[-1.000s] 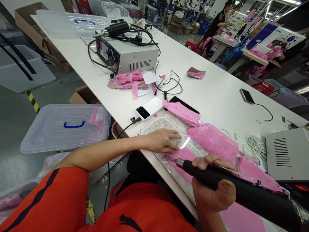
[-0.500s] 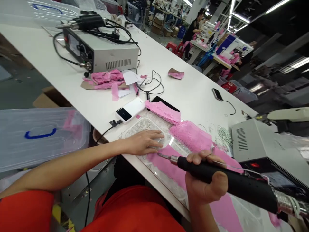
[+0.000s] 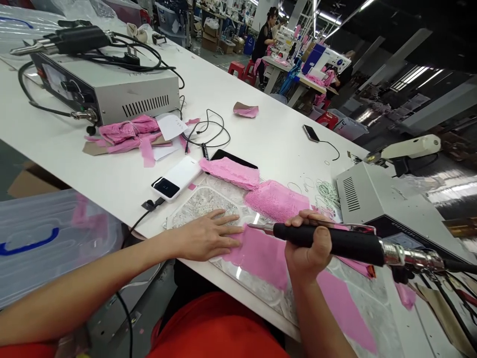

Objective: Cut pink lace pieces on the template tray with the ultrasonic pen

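Note:
My left hand [image 3: 211,235] lies flat with fingers spread, its fingertips on the near left end of a pink fabric piece [image 3: 261,258]. Under the fabric is a clear, scuffed plate [image 3: 204,201] on the table. My right hand [image 3: 307,246] is wrapped round a black handheld ultrasonic cutter [image 3: 348,243] with a metal tip and a cable at its rear. That tip points left, close by my left fingertips at the fabric's upper edge; whether it touches, I cannot tell. Behind it lie stacked pink lace pieces [image 3: 278,200].
A grey generator box [image 3: 137,94] with a second cutter [image 3: 74,41] on top stands at the left. Nearer are a white power bank [image 3: 178,178] and a black phone [image 3: 234,159]. Another grey box [image 3: 387,199] is at the right. A co-worker [image 3: 264,42] stands far back.
The view has shifted, so the table items sit further left. My right hand has brought the cutter more level, its tip now at the fabric's upper edge. My left hand stays flat.

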Demonstrator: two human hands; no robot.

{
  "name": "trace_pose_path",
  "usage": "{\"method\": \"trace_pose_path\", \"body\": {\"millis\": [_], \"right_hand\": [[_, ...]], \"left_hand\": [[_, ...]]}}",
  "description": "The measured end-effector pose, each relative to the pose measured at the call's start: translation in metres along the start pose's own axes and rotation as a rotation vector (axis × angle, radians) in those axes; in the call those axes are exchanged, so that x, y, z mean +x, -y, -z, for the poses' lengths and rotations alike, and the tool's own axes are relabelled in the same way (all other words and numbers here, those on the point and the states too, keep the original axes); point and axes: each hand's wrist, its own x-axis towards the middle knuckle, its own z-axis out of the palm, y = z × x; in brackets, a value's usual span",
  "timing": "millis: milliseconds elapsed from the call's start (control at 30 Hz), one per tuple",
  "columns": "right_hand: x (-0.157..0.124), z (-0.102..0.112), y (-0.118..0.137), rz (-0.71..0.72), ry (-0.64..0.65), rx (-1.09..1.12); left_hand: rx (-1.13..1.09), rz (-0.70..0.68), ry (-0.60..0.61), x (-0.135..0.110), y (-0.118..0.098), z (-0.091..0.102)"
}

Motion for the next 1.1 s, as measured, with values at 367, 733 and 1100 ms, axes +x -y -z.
{"method": "trace_pose_path", "body": {"millis": [367,733,1100], "right_hand": [[0.0005,0.0012,-0.0016,0.014,0.003,-0.01],[-0.0026,0.0004,-0.0009,0.025,0.039,-0.018],[-0.0024,-0.0002,-0.0011,0.007,0.038,0.001]], "left_hand": [[0.034,0.0,-0.026,-0.0009,-0.0024,0.0005],[0.028,-0.023,-0.068,-0.0016,-0.0027,0.0001],[0.018,-0.006,-0.026,-0.0011,-0.0032,0.0016]]}}
